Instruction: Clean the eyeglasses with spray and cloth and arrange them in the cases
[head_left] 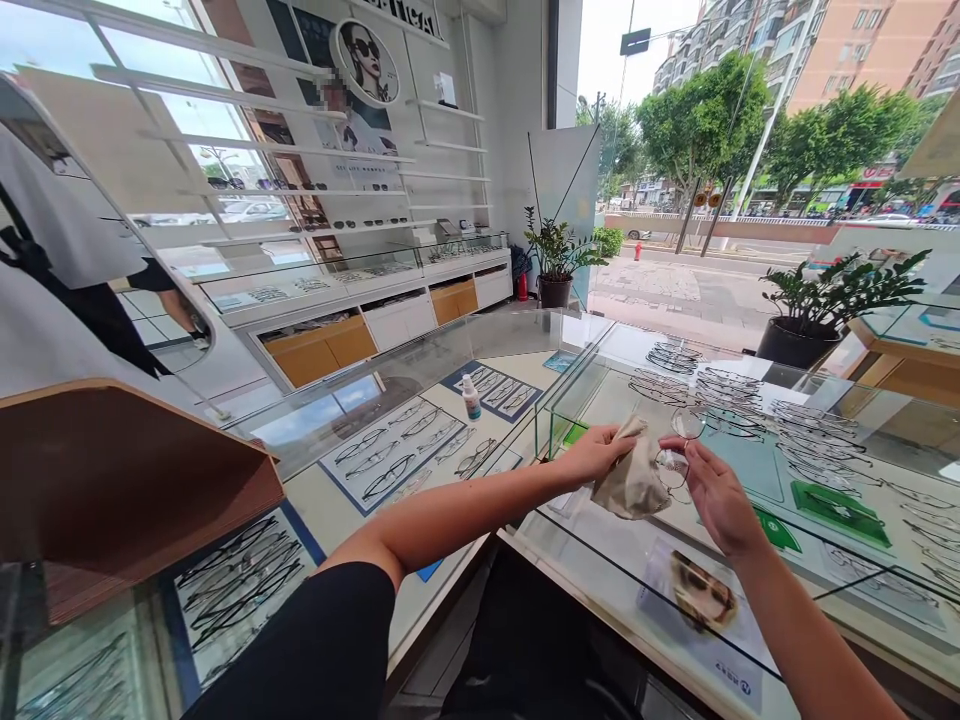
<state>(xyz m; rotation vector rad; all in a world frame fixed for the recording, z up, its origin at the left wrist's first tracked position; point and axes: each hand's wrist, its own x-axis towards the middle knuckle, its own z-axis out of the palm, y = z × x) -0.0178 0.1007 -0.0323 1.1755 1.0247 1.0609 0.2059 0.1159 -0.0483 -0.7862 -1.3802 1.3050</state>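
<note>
My left hand (600, 455) is closed on the upper left part of a beige cloth (634, 485), which hangs down over the glass counter. Beside it, my right hand (720, 495) pinches a pair of thin-framed round glasses (673, 462) by the frame. One lens stands upright above the fingers, and the lower lens is next to the cloth's right edge. A small white spray bottle (471, 397) stands on the counter to the left, beyond my left forearm.
Rows of glasses (401, 450) lie on trays at the left, and many more (814, 440) at the right near a green case (840, 510). A brown wooden box (135, 480) juts in at the left. Potted plants (555, 290) stand beyond the glass counter.
</note>
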